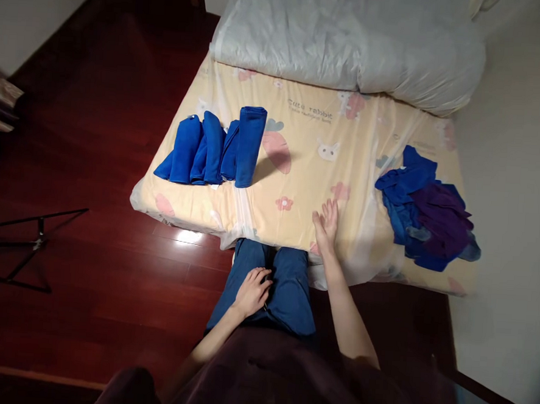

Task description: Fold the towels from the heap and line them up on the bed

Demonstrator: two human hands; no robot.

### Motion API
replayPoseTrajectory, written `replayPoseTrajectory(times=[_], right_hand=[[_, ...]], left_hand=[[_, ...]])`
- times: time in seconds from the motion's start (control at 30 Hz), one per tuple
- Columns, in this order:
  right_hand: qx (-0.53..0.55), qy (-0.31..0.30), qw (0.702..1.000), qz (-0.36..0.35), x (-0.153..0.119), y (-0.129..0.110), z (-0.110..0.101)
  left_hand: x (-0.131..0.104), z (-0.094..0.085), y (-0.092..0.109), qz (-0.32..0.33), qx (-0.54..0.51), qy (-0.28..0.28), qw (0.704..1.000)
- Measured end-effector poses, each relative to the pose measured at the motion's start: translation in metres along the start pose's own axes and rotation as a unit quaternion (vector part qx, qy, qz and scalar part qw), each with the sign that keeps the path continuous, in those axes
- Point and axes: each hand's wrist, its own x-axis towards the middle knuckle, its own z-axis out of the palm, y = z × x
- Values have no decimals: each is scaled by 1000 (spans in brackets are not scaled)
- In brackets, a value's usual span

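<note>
My left hand point(253, 291) rests near my lap against the blue trousers point(292, 289), fingers loosely spread, with no object visible in it. Over the front part of the bed, my right hand point(326, 225) is held palm partly up with its fingers apart and nothing in it. To the left on the bed stands a row of several folded blue cloths point(250, 146), set close together. A loose, crumpled heap of blue cloths point(406, 186) lies at the right side, with a purple cloth point(443, 218) on top. Neither hand touches the cloths.
The bed point(299, 167) has a yellow cover with rabbit and carrot prints under clear plastic. A plastic-wrapped roll of bedding point(353, 42) lies across its far end. Black tripod legs point(39, 243) stand on the dark red floor point(110, 265) at left. A wall point(518, 180) borders the right.
</note>
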Motion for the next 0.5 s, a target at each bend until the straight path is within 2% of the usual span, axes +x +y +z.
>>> replayPoseTrajectory(times=[0.13, 0.2, 0.3, 0.4, 0.5], right_hand=[[-29, 53, 992, 108, -85, 37, -36], [-87, 28, 987, 132, -136, 50, -46], [-160, -22, 975, 155, -203, 66, -51], [-191, -34, 965, 176, -237, 78, -49], [-197, -31, 967, 161, -237, 86, -49]], left_hand=[[12, -6, -7, -5, 24, 14, 1000], [16, -7, -7, -13, 40, 22, 999], [19, -5, -3, -25, 57, 36, 997], [19, -3, -1, -24, 71, 33, 997], [19, -4, -2, -18, 87, 33, 995]])
